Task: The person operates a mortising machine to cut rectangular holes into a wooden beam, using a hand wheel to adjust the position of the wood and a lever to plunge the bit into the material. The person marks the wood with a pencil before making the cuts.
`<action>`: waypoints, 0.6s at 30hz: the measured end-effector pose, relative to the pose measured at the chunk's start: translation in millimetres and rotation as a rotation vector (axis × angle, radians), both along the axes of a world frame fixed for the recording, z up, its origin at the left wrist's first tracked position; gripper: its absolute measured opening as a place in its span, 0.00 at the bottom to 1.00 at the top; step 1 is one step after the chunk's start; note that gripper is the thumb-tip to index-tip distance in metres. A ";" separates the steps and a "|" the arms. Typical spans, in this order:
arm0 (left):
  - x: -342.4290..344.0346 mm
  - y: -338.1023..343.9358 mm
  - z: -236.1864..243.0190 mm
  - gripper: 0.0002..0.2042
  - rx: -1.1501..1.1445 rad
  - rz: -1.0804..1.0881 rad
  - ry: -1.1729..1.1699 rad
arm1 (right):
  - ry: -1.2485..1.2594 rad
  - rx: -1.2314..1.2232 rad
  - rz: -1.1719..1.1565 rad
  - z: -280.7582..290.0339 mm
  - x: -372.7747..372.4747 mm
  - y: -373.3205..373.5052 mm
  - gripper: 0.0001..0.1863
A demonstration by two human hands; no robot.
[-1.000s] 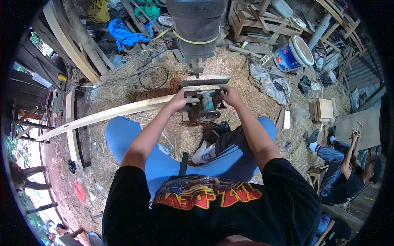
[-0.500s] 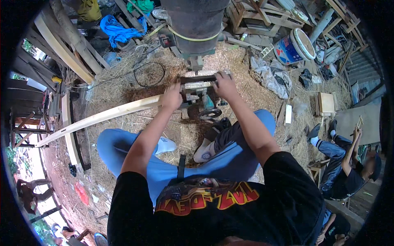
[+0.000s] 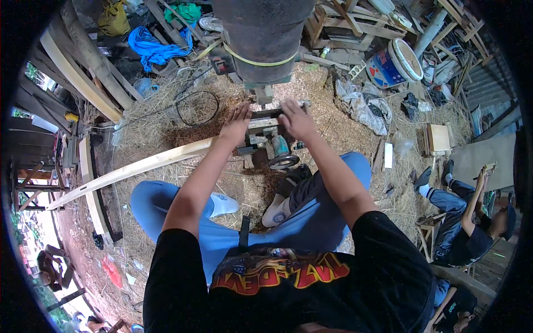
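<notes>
A long pale wooden beam (image 3: 139,165) with a slot near its far-left end runs in from the left, its right end reaching under my left hand (image 3: 236,126). That hand lies flat by a dark bar (image 3: 265,114), fingers stretched forward and slightly spread. My right hand (image 3: 298,121) is at the bar's right end, slightly blurred, with its fingers extended. Between my hands and my feet is a metal clamp with a teal body (image 3: 279,145) and a dark handwheel (image 3: 283,161). A metal tool head (image 3: 263,94) sits just beyond the bar.
Beyond my hands stands a large dark cylindrical machine body (image 3: 264,33) with a yellow band. A cable (image 3: 216,105) loops left of it. Sawdust and straw cover the ground. A white-and-blue bucket (image 3: 386,67) and scrap wood lie far right. Another person (image 3: 472,216) sits at right.
My right hand has loosened from the bar's end and shifted slightly left, fingers straighter. My left hand's fingers have flattened out and moved slightly right. The view has shifted a little.
</notes>
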State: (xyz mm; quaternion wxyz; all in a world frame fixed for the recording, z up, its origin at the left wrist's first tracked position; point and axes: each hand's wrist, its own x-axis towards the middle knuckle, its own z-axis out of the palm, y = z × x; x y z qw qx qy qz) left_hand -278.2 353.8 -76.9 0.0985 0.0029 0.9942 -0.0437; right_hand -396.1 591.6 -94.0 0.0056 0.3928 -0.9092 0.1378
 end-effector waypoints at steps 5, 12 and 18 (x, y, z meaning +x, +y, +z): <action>-17.4 -3.9 3.2 0.33 0.126 -0.152 -0.040 | 0.091 -0.027 -0.219 -2.7 -9.3 16.0 0.28; -50.6 -10.8 8.8 0.33 -0.025 0.076 -0.185 | -0.049 -0.062 0.110 1.8 8.6 3.2 0.26; 5.7 -46.6 28.7 0.36 0.181 0.089 -0.108 | 0.011 -0.005 0.184 9.1 4.3 -7.6 0.26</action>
